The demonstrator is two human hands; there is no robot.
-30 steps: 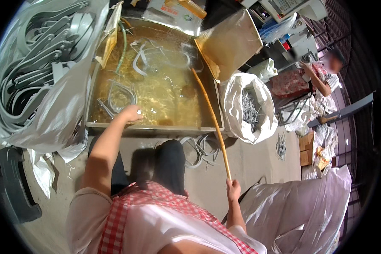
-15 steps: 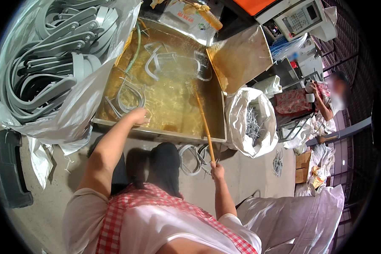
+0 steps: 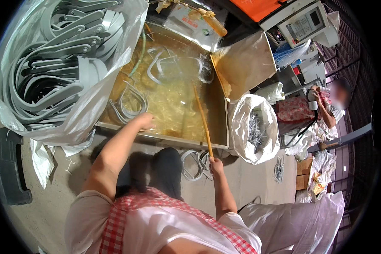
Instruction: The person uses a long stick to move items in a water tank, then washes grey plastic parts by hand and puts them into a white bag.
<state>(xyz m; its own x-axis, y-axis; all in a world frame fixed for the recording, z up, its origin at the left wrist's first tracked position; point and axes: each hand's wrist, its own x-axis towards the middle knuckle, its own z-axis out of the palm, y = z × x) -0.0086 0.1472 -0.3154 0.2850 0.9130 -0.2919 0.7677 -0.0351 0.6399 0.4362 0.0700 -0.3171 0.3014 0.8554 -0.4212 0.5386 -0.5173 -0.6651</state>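
My right hand [image 3: 216,166] is wrapped round the lower end of a thin bamboo stick [image 3: 203,116], whose far end dips into yellowish water [image 3: 173,112] in a metal tub [image 3: 180,143]. Close to the tub's near rim is my left hand [image 3: 146,121], fingers loosely bent and slightly apart, with nothing visible in them. Beside it, a bundle of curved grey strips [image 3: 132,103] lies in the tub's near left corner. Farther back, more pale curved strips [image 3: 156,70] lie in the water, partly blurred by ripples.
A large plastic sack [image 3: 78,103] of grey curved bands stands left. A white sack [image 3: 237,144] of thin scraps is right of the tub, beneath a tilted board [image 3: 245,65]. Looped strips [image 3: 193,165] lie on the floor. Another person [image 3: 326,106] stands far right near a machine [image 3: 300,27].
The view has shifted slightly, so the tub and sacks sit a little lower and farther right. My right hand keeps its grip on the stick; my left stays by the rim.
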